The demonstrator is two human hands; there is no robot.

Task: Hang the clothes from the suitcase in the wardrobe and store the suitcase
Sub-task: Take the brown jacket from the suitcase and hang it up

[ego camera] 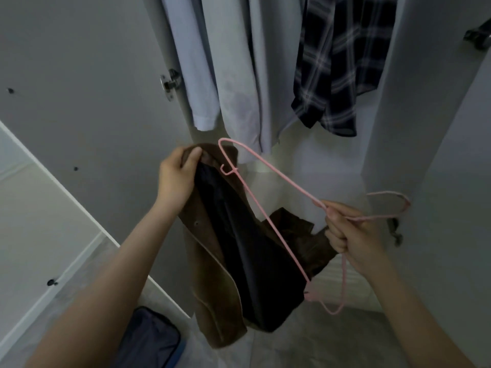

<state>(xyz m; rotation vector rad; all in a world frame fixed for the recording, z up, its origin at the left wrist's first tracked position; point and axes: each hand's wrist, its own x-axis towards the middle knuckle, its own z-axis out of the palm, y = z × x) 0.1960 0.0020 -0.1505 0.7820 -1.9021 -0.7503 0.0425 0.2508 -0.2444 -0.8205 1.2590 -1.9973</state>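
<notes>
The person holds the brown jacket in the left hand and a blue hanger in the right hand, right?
Almost. The hanger is pink, not blue, as the head view shows. The rest stands: the left hand holds the brown jacket by its top edge, and the right hand holds the hanger.

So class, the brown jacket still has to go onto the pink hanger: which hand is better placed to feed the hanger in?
The right hand: it already grips the pink hanger, while the left hand holds the brown jacket up by its collar.
</notes>
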